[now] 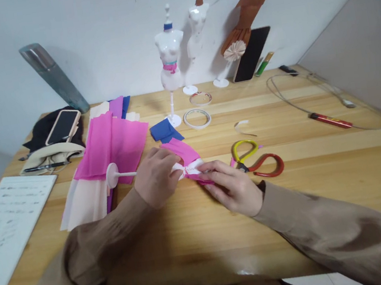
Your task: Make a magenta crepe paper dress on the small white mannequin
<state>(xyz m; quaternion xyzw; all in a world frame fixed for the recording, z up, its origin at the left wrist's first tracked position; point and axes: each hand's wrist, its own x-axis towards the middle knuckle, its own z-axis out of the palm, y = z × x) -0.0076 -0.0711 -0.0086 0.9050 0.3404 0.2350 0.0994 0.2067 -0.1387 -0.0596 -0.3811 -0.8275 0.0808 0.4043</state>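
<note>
A small white mannequin (126,174) lies sideways in my left hand (156,177), which is closed around it. Its round base (112,176) points left, and my fingers hide most of its body. Pink crepe paper (182,149) spreads out above and below the mannequin's right part. A white band (193,166) shows between the pink pieces; whether it is the mannequin's body or a strip cannot be made out. The fingers of my right hand (233,186) pinch the pink paper and the end of this white band.
Scissors (252,164) with yellow and red handles lie right of my right hand. Tape rolls (197,118), blue paper (166,131) and standing mannequins (168,59) are behind. Pink and cream crepe sheets (118,144), a phone (63,126) and a written sheet (3,220) lie left.
</note>
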